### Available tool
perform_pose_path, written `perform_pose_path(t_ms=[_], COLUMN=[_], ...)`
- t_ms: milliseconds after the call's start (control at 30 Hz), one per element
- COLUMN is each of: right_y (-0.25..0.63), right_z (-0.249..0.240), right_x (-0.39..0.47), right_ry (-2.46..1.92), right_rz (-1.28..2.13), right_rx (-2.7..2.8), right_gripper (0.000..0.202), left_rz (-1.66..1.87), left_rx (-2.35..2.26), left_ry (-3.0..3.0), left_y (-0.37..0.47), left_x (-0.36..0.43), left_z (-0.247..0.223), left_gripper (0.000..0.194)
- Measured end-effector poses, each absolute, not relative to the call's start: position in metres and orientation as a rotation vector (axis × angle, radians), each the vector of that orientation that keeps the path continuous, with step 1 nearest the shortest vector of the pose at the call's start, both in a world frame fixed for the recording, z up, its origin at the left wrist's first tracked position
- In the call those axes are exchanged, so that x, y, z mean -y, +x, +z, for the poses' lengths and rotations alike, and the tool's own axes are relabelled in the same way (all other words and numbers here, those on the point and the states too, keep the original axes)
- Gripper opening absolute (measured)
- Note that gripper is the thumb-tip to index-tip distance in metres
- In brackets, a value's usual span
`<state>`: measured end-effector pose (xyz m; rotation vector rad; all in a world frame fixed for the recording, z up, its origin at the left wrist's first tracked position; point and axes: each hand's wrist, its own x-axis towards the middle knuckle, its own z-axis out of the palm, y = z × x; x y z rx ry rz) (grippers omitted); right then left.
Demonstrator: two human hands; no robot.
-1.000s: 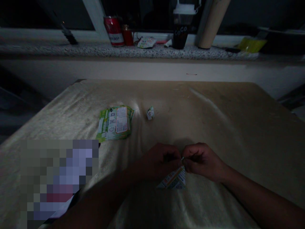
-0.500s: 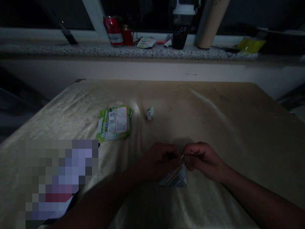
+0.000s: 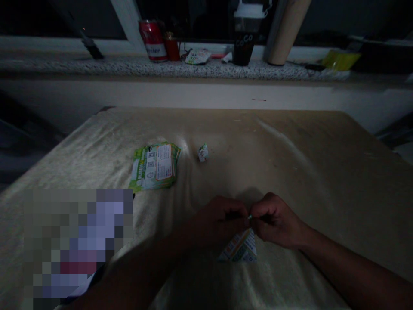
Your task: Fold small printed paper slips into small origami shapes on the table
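the paper [image 3: 240,249] is already folded to a triangle, over the near middle of the counter [image 3: 306,146]. left hand [image 3: 222,220] and right hand [image 3: 275,221] both have fingers pinching its far tip, unfinished imo. one small folded scrap [image 3: 203,153] sits farther off; flyers [image 3: 155,167] at left lie flat.

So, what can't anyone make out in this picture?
1. Head view: the upper part of the folded paper, largely hidden by the left hand and right hand.
2. Head view: the fine print on the green printed stack, too small and dim.
3. Head view: what lies behind the pixelated patch, blocked out.
4. Head view: the top of the brown tube, cut off by the upper edge.
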<state>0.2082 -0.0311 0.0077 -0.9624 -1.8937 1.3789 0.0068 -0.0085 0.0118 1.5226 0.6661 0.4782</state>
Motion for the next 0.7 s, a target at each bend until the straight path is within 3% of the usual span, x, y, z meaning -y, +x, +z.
perform_pose_path(t_ms=[367,567,700], right_y=[0.209,0.2059,0.2035], right_z=[0.0049,0.0059,0.0075], right_x=[0.0309,0.0326,0.0329], right_ry=[-0.996,-1.057,-1.013], right_rz=[1.359,1.345,1.388], right_rx=[1.861,1.696,1.613], right_gripper=[0.033,0.014,0.014], left_rz=[0.488,0.638,0.691], left_rx=[-0.699,-0.845,-0.871], left_ry=[1.571,1.602,1.607], left_y=[0.0079,0.011,0.0113], left_x=[0.0074,0.0114,0.0116], left_z=[0.0159,0.0193,0.0205], left_gripper=[0.026,0.026,0.027])
